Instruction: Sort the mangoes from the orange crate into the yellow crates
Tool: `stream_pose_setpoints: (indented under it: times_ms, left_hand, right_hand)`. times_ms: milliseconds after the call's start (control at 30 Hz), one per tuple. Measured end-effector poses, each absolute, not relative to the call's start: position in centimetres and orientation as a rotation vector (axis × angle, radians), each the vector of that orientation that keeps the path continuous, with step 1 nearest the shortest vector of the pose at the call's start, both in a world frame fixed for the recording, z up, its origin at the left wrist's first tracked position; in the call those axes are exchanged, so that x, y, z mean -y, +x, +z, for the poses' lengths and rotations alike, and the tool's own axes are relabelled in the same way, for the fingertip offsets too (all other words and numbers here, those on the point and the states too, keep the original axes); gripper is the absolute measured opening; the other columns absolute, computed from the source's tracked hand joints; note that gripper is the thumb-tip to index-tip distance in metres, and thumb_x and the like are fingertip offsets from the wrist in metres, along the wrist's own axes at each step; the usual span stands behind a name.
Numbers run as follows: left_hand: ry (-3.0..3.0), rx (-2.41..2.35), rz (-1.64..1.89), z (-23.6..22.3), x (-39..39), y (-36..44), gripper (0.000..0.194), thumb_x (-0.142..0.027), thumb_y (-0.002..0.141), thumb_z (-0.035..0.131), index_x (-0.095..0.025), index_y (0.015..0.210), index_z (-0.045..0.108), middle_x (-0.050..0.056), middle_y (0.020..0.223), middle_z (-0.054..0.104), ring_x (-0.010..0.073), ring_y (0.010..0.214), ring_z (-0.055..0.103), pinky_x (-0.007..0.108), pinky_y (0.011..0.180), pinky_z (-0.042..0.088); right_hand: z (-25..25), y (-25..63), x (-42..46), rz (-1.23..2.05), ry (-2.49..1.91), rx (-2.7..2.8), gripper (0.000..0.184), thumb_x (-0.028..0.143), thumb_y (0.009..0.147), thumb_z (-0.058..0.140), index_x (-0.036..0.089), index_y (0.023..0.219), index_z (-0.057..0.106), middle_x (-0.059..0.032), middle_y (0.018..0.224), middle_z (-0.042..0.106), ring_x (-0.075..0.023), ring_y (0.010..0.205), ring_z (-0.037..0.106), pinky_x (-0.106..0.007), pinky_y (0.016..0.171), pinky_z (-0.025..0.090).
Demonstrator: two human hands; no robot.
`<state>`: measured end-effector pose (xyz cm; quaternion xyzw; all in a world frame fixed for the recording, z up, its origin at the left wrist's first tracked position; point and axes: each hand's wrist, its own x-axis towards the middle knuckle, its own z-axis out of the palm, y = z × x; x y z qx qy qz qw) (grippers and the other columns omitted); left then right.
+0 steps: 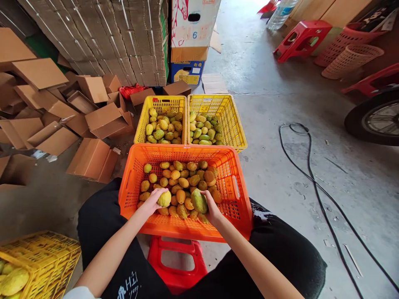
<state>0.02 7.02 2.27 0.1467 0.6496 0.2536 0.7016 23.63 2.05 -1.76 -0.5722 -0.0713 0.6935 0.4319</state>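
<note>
An orange plastic crate (232, 207) rests on my lap, partly filled with yellow-orange fruits (183, 182). Inside it, my left hand (151, 202) is closed round a yellow fruit (164, 199). My right hand (213, 207) grips a larger greenish fruit (199, 201) near the crate's near wall. Beyond it stand two yellow crates side by side on the floor: the left yellow crate (162, 102) holds yellow-green fruits, and the right yellow crate (232, 124) holds greener ones.
A red stool (177, 261) sits under me. Another yellow crate (46, 261) with fruit is at lower left. Open cardboard boxes (93, 160) litter the left floor, flattened cartons stacked behind. A black cable (314, 182) runs across the concrete at right, near a wheel (374, 118).
</note>
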Motion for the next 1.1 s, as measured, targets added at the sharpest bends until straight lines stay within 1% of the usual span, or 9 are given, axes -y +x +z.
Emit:
stream_pose_setpoints:
  times_ms: [133,267,333,467,600,767,900,1000,1100]
  left_hand:
    - [0.319,-1.454,0.558,2.2,-7.0,0.1,0.029,-0.031,0.077,0.082,-0.019,0.091,0.061,0.004,0.09,0.066,0.0178,0.081,0.067,0.034,0.074,0.062]
    - [0.305,-1.449,0.571,2.3,-7.0,0.2,0.027,-0.03,0.077,0.082,-0.019,0.09,0.061,0.003,0.089,0.065,0.0171,0.08,0.066,0.033,0.073,0.062]
    - [0.295,-1.444,0.586,2.3,-7.0,0.2,0.027,-0.029,0.076,0.082,-0.018,0.088,0.06,0.002,0.089,0.064,0.0166,0.08,0.066,0.033,0.073,0.062]
    - [0.294,-1.418,0.612,2.5,-6.9,0.3,0.028,-0.029,0.076,0.083,-0.018,0.088,0.061,0.003,0.09,0.063,0.0167,0.08,0.065,0.034,0.072,0.063]
    - [0.335,-1.378,0.63,2.5,-6.8,0.3,0.039,-0.03,0.07,0.09,-0.018,0.092,0.061,0.005,0.094,0.065,0.0169,0.083,0.066,0.032,0.074,0.062]
    - [0.368,-1.381,0.637,2.2,-6.6,0.4,0.058,-0.025,0.058,0.097,-0.02,0.098,0.055,0.005,0.097,0.068,0.0182,0.083,0.069,0.032,0.073,0.06]
    - [0.376,-1.351,0.641,2.4,-6.6,0.3,0.052,-0.03,0.059,0.094,-0.02,0.09,0.054,0.002,0.092,0.066,0.0168,0.084,0.067,0.028,0.072,0.058]
    - [0.37,-1.363,0.653,2.4,-6.7,0.3,0.041,-0.032,0.065,0.089,-0.02,0.083,0.055,0.001,0.089,0.064,0.0158,0.085,0.065,0.025,0.071,0.056]
    - [0.342,-1.375,0.672,2.3,-6.9,0.4,0.028,-0.031,0.072,0.083,-0.019,0.082,0.06,0.002,0.088,0.064,0.0159,0.083,0.064,0.029,0.072,0.059]
  right_hand:
    - [-0.2,22.8,-2.2,1.694,-1.443,0.179,0.037,0.053,0.066,0.086,0.025,0.084,0.07,-0.0004,0.079,0.074,-0.0237,0.084,0.07,-0.029,0.066,0.055]
    - [0.7,22.7,-2.4,1.726,-1.461,0.252,0.045,0.051,0.059,0.092,0.024,0.088,0.071,-0.0016,0.082,0.073,-0.0232,0.08,0.068,-0.032,0.068,0.054]
    - [0.6,22.8,-2.5,1.688,-1.484,0.265,0.043,0.05,0.058,0.091,0.024,0.087,0.072,-0.0012,0.085,0.073,-0.0232,0.084,0.067,-0.031,0.069,0.053]
    - [0.0,22.8,-2.5,1.608,-1.529,0.251,0.031,0.048,0.063,0.082,0.025,0.081,0.074,-0.0005,0.091,0.075,-0.0229,0.092,0.065,-0.028,0.072,0.052]
    - [0.4,22.5,-2.7,1.685,-1.512,0.124,0.028,0.049,0.068,0.077,0.026,0.083,0.073,0.0,0.083,0.073,-0.0215,0.082,0.065,-0.028,0.066,0.052]
    - [1.6,22.4,-2.7,1.725,-1.42,0.166,0.034,0.05,0.065,0.087,0.025,0.082,0.069,-0.0011,0.077,0.07,-0.0212,0.073,0.066,-0.031,0.062,0.053]
    - [1.8,22.4,-2.7,1.713,-1.421,0.208,0.038,0.043,0.06,0.091,0.024,0.085,0.069,-0.0003,0.077,0.069,-0.0197,0.067,0.066,-0.031,0.059,0.052]
    - [1.2,22.4,-2.6,1.683,-1.439,0.188,0.031,0.044,0.064,0.083,0.024,0.081,0.067,-0.0001,0.075,0.07,-0.0206,0.07,0.067,-0.029,0.06,0.052]
    - [0.5,22.5,-2.6,1.649,-1.504,0.167,0.024,0.045,0.068,0.074,0.024,0.077,0.065,-0.0013,0.073,0.07,-0.022,0.074,0.067,-0.028,0.059,0.051]
